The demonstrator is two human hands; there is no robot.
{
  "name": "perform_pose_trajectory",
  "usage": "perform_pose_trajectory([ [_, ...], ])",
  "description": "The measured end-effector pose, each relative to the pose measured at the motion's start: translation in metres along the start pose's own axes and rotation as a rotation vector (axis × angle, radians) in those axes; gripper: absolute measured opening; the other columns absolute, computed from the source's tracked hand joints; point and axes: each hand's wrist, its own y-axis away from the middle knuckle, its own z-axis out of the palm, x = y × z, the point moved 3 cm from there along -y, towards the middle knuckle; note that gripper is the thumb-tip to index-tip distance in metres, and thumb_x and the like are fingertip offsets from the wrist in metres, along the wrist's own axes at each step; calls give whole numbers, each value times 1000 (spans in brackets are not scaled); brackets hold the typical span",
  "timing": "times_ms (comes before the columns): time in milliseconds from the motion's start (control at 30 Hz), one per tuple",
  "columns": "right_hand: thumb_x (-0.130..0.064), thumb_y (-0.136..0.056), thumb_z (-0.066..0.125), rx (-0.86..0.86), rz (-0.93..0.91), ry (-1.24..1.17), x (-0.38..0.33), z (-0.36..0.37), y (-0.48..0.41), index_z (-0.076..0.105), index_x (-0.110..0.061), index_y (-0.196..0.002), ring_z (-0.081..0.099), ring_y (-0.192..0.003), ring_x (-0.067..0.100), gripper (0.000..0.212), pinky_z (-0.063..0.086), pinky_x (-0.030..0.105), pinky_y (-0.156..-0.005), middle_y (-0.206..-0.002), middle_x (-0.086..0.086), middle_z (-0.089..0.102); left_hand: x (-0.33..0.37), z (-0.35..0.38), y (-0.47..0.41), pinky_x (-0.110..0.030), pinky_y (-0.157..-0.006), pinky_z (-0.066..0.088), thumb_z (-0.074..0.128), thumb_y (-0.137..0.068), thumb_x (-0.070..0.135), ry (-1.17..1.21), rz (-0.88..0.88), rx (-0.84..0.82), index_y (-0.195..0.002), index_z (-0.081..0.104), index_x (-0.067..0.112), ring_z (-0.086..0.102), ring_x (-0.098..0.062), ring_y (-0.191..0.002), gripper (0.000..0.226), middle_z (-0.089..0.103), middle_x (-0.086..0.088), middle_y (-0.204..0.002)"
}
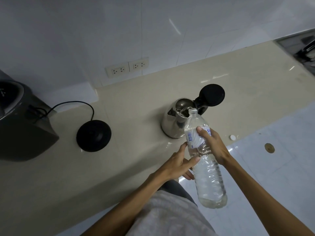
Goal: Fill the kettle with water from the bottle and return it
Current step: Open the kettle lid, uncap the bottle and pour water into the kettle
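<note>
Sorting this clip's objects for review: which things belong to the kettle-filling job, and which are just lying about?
Job: bottle, in both hands; kettle, lid open; kettle base; bottle cap.

Lying about: wall sockets; dark appliance at left; round floor fitting.

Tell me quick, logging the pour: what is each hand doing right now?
Left hand: closed on the bottle, supporting its lower middle.
Right hand: closed on the bottle at the label, tipping it into the kettle.
</note>
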Motion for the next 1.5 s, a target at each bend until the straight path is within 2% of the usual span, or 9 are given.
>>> perform_pose_trajectory([
  [200, -60, -86, 58, 0, 15, -4, -7, -2, 5, 66, -14, -101, 77, -76, 24, 50, 56, 34, -71, -84, 4, 77, 1, 0, -1, -58, -88, 65, 62, -99, 57, -17, -3, -9, -157, 19, 50, 82, -37, -84, 72, 81, -15, -114],
  [367, -64, -85, 57, -8, 24, -14, -8, -3, 7, 66, -8, -105, 75, -84, 39, 60, 60, 43, -77, -92, 18, 76, 6, 2, 3, -55, -82, 67, 62, -102, 49, 36, -7, -29, -159, 19, 46, 81, -43, -83, 71, 79, -20, -114],
  [567, -63, -88, 55, -5, 33, -4, -10, -3, 10, 67, -9, -106, 75, -85, 40, 58, 60, 49, -85, -95, 18, 77, 8, 3, 6, -57, -82, 66, 62, -102, 47, 46, -7, -31, -158, 20, 46, 81, -44, -83, 71, 79, -21, -114],
  [700, -62, -90, 54, -15, 38, -11, -12, -3, 11, 69, -9, -108, 75, -88, 39, 58, 59, 48, -87, -96, 17, 78, 9, 3, 6, -58, -82, 66, 62, -102, 46, 56, -8, -28, -158, 20, 48, 81, -45, -83, 70, 79, -23, -112],
  [800, -63, -90, 52, -23, 40, -1, -14, -3, 12, 69, -7, -107, 75, -85, 40, 61, 60, 45, -83, -94, 17, 78, 11, 3, 6, -58, -82, 66, 62, -103, 45, 64, -10, -28, -158, 20, 47, 80, -46, -84, 69, 78, -25, -112],
  [900, -63, -91, 50, -35, 44, 1, -16, -3, 13, 68, -7, -109, 76, -80, 32, 62, 58, 39, -76, -92, 16, 78, 12, 5, 7, -59, -83, 66, 62, -103, 45, 67, -14, -31, -157, 21, 47, 80, -47, -84, 68, 78, -26, -112],
  [1167, -66, -91, 48, -47, 56, 6, -17, -3, 14, 68, -9, -110, 75, -86, 37, 64, 60, 43, -83, -95, 17, 78, 15, 6, 9, -60, -82, 66, 62, -105, 41, 70, -17, -25, -157, 22, 43, 79, -49, -84, 65, 77, -29, -111],
  [1333, -60, -98, 45, -52, 70, 11, -19, -3, 13, 69, -9, -106, 75, -75, 28, 57, 58, 33, -72, -87, 14, 78, 17, 5, 10, -59, -81, 66, 62, -105, 41, 62, -18, -11, -158, 22, 41, 79, -49, -83, 67, 77, -29, -110],
  [1500, -58, -98, 43, -64, 84, 9, -19, -1, 12, 68, -10, -110, 77, -80, 29, 56, 60, 30, -70, -90, 12, 78, 19, 4, 12, -58, -80, 66, 62, -106, 39, 57, -20, -2, -159, 21, 38, 79, -50, -84, 67, 77, -29, -110],
])
